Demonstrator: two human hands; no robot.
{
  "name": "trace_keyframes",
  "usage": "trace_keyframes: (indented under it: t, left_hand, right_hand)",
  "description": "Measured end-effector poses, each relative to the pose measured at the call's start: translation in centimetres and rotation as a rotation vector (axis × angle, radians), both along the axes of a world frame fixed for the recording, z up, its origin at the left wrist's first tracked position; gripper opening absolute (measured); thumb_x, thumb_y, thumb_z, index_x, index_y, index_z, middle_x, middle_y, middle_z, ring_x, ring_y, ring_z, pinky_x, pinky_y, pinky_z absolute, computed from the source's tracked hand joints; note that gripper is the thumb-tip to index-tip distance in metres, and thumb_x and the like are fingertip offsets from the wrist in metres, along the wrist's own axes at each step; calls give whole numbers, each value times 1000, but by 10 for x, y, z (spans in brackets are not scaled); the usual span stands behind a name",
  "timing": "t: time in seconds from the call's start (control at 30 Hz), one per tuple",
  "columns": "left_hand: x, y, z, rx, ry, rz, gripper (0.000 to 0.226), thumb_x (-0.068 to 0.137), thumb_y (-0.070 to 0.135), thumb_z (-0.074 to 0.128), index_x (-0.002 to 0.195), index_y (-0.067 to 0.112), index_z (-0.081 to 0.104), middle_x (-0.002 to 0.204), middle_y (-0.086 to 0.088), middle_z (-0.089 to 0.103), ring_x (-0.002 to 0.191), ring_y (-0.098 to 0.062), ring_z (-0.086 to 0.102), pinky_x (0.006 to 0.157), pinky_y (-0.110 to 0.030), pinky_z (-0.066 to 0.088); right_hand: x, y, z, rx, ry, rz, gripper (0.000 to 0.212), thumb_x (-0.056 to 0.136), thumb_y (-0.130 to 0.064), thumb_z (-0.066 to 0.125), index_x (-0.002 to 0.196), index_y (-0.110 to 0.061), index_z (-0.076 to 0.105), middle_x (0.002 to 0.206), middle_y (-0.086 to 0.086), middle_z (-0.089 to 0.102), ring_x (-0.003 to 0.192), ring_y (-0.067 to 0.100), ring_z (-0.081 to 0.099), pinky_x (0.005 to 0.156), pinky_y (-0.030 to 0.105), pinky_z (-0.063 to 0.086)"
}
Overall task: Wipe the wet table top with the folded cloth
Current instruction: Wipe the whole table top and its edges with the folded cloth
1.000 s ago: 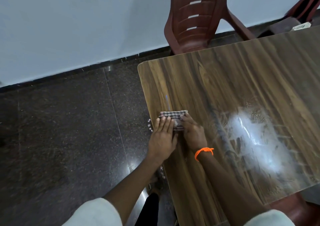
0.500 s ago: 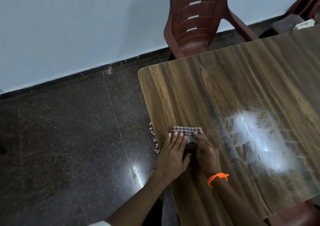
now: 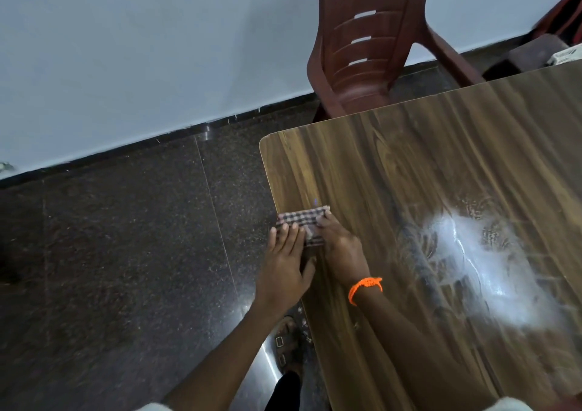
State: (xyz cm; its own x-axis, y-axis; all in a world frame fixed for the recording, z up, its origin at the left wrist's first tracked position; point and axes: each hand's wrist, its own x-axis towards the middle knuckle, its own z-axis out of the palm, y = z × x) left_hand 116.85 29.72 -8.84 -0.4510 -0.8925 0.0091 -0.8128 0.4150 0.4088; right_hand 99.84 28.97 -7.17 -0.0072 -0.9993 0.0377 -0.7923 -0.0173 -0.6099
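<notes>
My folded cloth (image 3: 304,221), checked in dark and pale lines, lies flat at the table top's (image 3: 409,171) left edge, centre of the frame. The wood-grain top runs from centre to the right edge, glossy, with a bright wet sheen smeared at right of centre.

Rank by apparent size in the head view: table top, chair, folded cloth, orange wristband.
Table top
Chair, cut off by the frame, so its true extent is unsure
Folded cloth, partly under both hands
Orange wristband
</notes>
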Motion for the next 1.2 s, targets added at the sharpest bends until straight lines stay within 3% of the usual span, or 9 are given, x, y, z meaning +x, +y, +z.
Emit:
trace_keyframes:
  t: [0.2,0.4,0.5,0.6,0.67,0.8,0.93,1.03,1.2]
  left_hand:
    - [-16,45,-5,73,-6,-122,83,95,56,48,158,6,29,166,-15,27,158,-26,8,128,-50,17]
    - [-51,-24,3,-8,-76,-233,74,96,51,42,156,8,37,163,-11,35,157,-25,18,128,-48,11]
    - [-46,-70,2,-56,-109,-227,70,98,48,39,156,9,36,163,-10,36,156,-25,21,128,-48,9]
    - [-26,-97,1,-56,-109,-172,68,99,45,42,156,8,38,162,-11,39,155,-26,25,128,-47,8]
    - [-12,-100,0,-39,-79,-135,67,99,43,46,155,7,40,160,-12,42,154,-27,27,128,-47,9]
    - [1,-77,1,-7,-30,-22,66,99,44,48,152,6,44,156,-15,46,153,-29,28,129,-49,9]
    - [0,-32,-4,27,1,-19,71,100,50,42,155,4,38,161,-15,37,157,-27,16,128,-51,11]
    - [-11,-20,-4,45,2,-87,70,102,52,41,156,8,36,163,-13,35,158,-25,14,128,-50,14]
    - [-51,-71,3,-16,-106,-210,67,103,48,36,157,8,35,163,-12,36,156,-27,19,128,-47,8]
  right_hand:
    - [-19,55,6,-30,-41,-86,36,80,12,61,109,-7,71,127,6,63,130,20,49,105,32,42]
    - [-47,13,13,-36,22,-243,43,72,20,60,105,-4,73,123,10,65,123,25,55,101,28,43]
    - [-43,-33,14,-15,46,-226,39,76,12,59,108,-6,72,125,8,65,123,21,55,97,31,47]
    - [-22,-66,17,-43,58,-143,33,80,1,54,109,-4,70,120,11,67,122,24,56,95,23,42]
    - [-7,-76,17,-36,62,-111,31,85,-6,50,110,-1,68,119,14,66,124,26,54,94,33,48]
    - [19,-61,14,-53,-3,-103,46,90,-25,36,111,-1,69,121,14,66,125,26,53,100,31,45]
    - [14,-24,4,-41,-12,-76,29,88,0,54,113,-1,68,125,13,64,128,24,50,103,34,45]
    - [-14,-4,1,-59,9,-77,37,77,13,64,108,-7,72,126,7,64,128,20,50,104,25,41]
    - [-51,-36,3,-92,51,-183,41,67,18,64,99,-7,74,122,8,66,124,19,54,102,25,41]
